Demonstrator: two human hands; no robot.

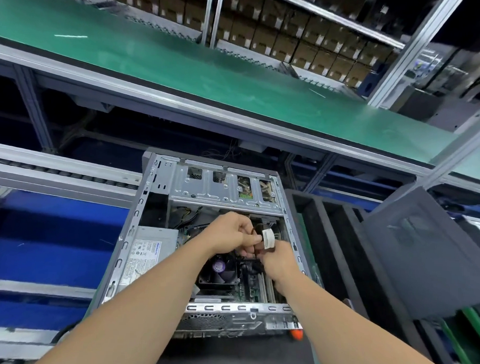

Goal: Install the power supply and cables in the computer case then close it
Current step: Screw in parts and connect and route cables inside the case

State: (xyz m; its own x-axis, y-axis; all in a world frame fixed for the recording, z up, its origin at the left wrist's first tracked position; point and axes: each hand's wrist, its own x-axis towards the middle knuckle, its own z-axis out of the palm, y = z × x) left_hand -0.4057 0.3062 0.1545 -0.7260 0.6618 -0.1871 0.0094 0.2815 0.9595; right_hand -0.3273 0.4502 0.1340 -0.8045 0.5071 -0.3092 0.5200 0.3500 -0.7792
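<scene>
An open grey computer case (148,195) lies on its side before me. A silver power supply (149,249) with a printed label sits in its left half. Over the motherboard, my left hand (231,232) pinches a white cable connector (268,238) and its dark wires. My right hand (277,258) grips the same cable bundle just below the connector. The CPU cooler fan (219,268) shows under my left wrist. The drive cage (222,186) spans the far end of the case.
A dark grey side panel (418,259) leans at the right beside black foam trays (329,239). A green conveyor belt (183,71) runs behind the case. Blue surfaces (55,230) lie to the left. An orange tool handle (297,335) peeks out by the case's near right corner.
</scene>
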